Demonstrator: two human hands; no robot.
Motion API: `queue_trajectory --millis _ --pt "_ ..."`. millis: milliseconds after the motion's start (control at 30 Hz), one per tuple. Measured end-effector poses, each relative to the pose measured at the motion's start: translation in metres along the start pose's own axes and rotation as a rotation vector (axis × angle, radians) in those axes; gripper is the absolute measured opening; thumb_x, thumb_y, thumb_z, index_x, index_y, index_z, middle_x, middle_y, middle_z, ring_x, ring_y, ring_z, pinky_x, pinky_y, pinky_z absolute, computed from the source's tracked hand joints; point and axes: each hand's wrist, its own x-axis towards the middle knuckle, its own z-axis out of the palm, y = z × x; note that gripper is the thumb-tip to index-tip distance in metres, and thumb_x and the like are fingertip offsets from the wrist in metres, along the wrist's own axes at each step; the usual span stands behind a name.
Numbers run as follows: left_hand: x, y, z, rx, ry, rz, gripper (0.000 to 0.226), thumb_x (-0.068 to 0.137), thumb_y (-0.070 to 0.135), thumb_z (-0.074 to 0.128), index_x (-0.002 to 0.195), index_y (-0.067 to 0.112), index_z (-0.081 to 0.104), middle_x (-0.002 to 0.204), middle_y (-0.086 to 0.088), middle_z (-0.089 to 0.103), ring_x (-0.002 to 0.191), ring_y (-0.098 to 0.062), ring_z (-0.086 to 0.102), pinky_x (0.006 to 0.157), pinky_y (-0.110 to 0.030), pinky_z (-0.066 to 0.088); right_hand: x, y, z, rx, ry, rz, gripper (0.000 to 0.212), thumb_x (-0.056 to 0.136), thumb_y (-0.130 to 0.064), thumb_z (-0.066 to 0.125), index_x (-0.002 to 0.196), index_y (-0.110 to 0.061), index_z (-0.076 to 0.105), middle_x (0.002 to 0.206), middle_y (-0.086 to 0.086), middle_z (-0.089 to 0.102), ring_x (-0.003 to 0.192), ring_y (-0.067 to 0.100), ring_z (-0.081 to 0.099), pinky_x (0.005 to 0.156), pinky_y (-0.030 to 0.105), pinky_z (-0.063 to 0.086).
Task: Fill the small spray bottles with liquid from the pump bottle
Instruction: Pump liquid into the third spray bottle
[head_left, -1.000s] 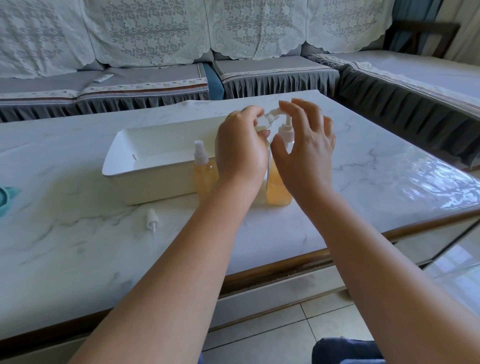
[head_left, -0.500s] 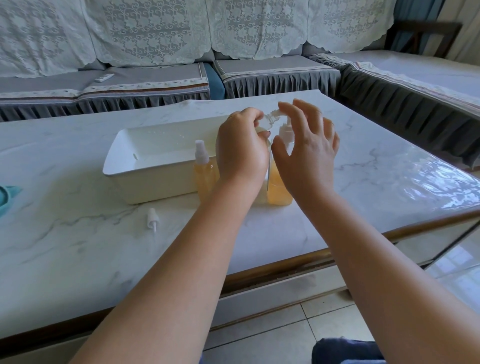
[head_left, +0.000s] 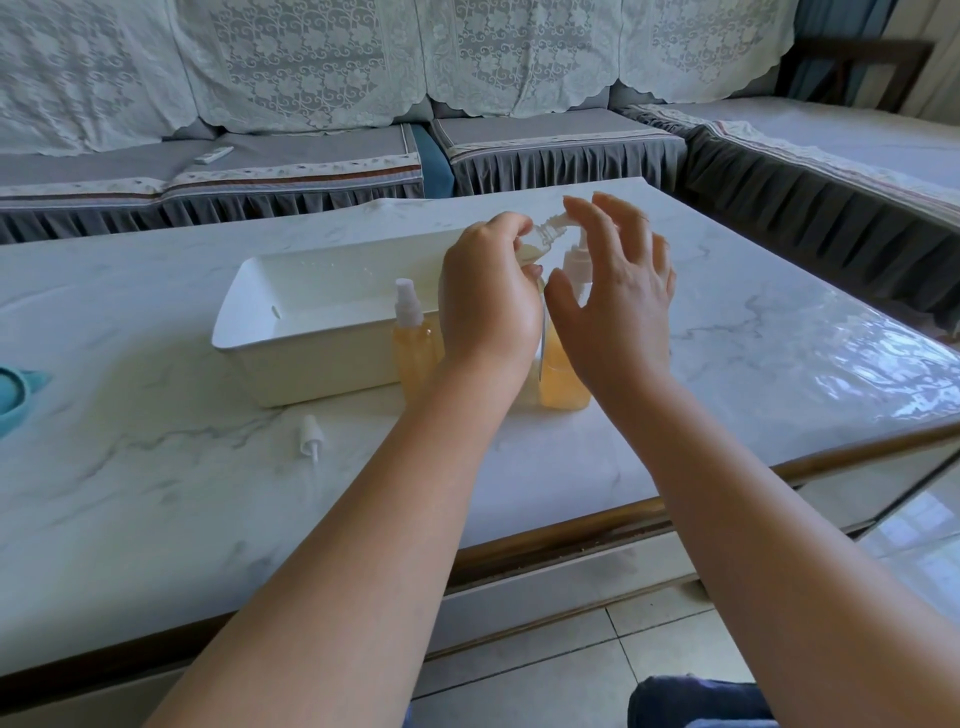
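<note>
Both bare forearms are extended forward side by side. The left hand (head_left: 488, 306) is curled closed in a grip. The right hand (head_left: 618, 296) is held just beside it, fingers (head_left: 597, 218) spread and loosely bent.

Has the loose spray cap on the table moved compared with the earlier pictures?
No. The loose spray cap lies at the same spot on the table, in front of the white tray's near-left corner.

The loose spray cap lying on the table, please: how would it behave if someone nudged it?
The spray cap looks small and plastic, so probably very light. It lies on its side on the smooth marble table, so it would likely slide or roll.
</note>
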Motion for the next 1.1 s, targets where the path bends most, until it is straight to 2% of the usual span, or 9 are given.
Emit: queue_trajectory --millis 267,400,567,767,1100 --pt "-0.002 0.002 -0.002 0.023 0.006 0.006 0.038 0.087 0.007 0.066 0.123 0.016 0.063 0.113 -0.001 0.068 0.104 -0.015 0.062 0.084 -0.016 0.041 0.000 0.000 0.000 0.011 0.008 -0.001 0.057 0.081 -0.030 0.048 0.138 -0.030 0.049 0.144 -0.004 0.043 0.124 0.026 0.042 0.104 0.040 0.032" --pt "-0.002 0.000 -0.002 0.043 0.006 -0.009 0.036 0.087 0.006 0.063 0.122 0.017 0.065 0.113 0.001 0.069 0.104 -0.014 0.062 0.080 -0.011 0.034 -0.004 0.001 0.003 -0.034 0.028 0.005 0.054 0.082 -0.029 0.051 0.136 -0.032 0.049 0.143 -0.006 0.044 0.121 0.025 0.045 0.104 0.040 0.033" --pt "-0.004 -0.004 0.000 0.025 -0.028 0.005 0.037 0.084 -0.001 0.064 0.117 0.016 0.068 0.110 0.000 0.070 0.102 -0.014 0.064 0.084 -0.014 0.041 -0.012 0.004 0.007 -0.032 0.015 0.026 0.053 0.083 -0.026 0.054 0.135 -0.033 0.049 0.144 -0.006 0.043 0.121 0.024 0.046 0.106 0.043 0.032" --pt "-0.001 0.002 -0.006 0.030 0.006 -0.017 0.035 0.088 0.007 0.063 0.120 0.018 0.066 0.112 0.001 0.069 0.104 -0.013 0.062 0.080 -0.010 0.033 -0.006 -0.002 0.004 -0.018 0.021 0.012 0.060 0.083 -0.026 0.055 0.142 -0.031 0.044 0.150 -0.005 0.038 0.124 0.026 0.043 0.106 0.042 0.031" --pt "-0.001 0.003 -0.005 0.014 0.004 -0.014 0.035 0.088 0.009 0.064 0.121 0.017 0.065 0.113 0.000 0.069 0.104 -0.013 0.062 0.082 -0.012 0.036 -0.002 -0.003 0.003 0.010 0.024 0.027 0.060 0.081 -0.027 0.051 0.140 -0.029 0.047 0.147 -0.004 0.041 0.124 0.027 0.041 0.105 0.041 0.031"
